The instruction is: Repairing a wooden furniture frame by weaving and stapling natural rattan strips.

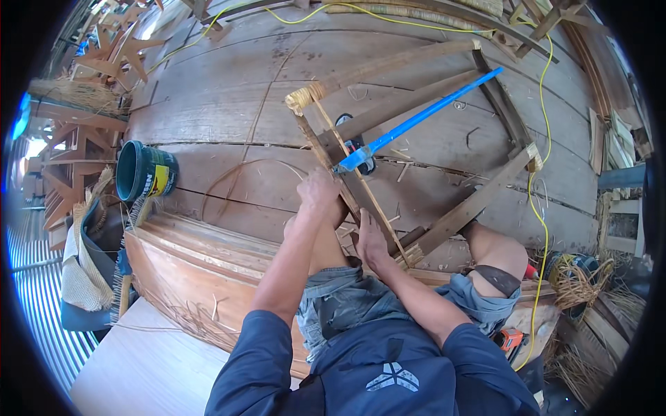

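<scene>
A wooden furniture frame [479, 194], its corners wrapped in cane, stands tilted in front of my knees. My left hand [319, 188] is closed against its near left rail; what the fingers grip is hidden. A thin loop of cane [239, 165] curves over the floor up to that fist. Lower on the same rail, my right hand [372, 239] holds the wood, fingers along its face. A pale narrow strip [374, 201] runs lengthwise beside the rail. Across the frame lies a long blue bar [430, 109], its wider near end just above my hands.
A dark green bucket [132, 173] stands on the left by stacked boards [201, 253]. A yellow cord [544, 229] snakes down the right side. A dark tool [364, 163] lies under the frame. Wooden parts [118, 59] crowd the far left; cane bundles [579, 281] sit at right.
</scene>
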Tool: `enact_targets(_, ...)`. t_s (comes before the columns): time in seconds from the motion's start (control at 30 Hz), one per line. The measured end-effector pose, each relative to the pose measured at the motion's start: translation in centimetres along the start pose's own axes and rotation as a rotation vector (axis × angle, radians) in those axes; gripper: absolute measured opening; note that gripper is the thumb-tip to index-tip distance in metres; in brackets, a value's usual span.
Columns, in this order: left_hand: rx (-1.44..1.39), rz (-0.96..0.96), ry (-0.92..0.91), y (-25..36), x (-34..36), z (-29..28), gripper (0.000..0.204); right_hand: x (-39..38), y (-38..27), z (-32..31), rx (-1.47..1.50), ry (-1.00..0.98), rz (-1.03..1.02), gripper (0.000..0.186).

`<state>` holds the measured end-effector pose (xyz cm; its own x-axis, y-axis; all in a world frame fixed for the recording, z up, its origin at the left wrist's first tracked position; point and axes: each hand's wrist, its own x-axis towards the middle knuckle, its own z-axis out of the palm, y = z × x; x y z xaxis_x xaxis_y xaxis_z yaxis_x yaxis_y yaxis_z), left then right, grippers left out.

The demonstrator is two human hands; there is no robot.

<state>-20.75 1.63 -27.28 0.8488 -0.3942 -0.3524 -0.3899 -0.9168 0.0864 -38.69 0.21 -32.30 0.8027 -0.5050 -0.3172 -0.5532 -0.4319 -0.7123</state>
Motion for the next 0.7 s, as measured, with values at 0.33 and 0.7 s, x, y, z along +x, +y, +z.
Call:
enact_targets(0.33,0.163,0.561,0.257,0.9,1.8,1.9,0.019,0.6,-0.1,0.4,-0.105,-0.071,0.048,0.069)
enact_targets(0.7,-1.405,0.019,-0.402,-4.4,4.4,1.7,0.024,0.9,-1.4,-0.4,-0.136,-0.140,0.130,0.073)
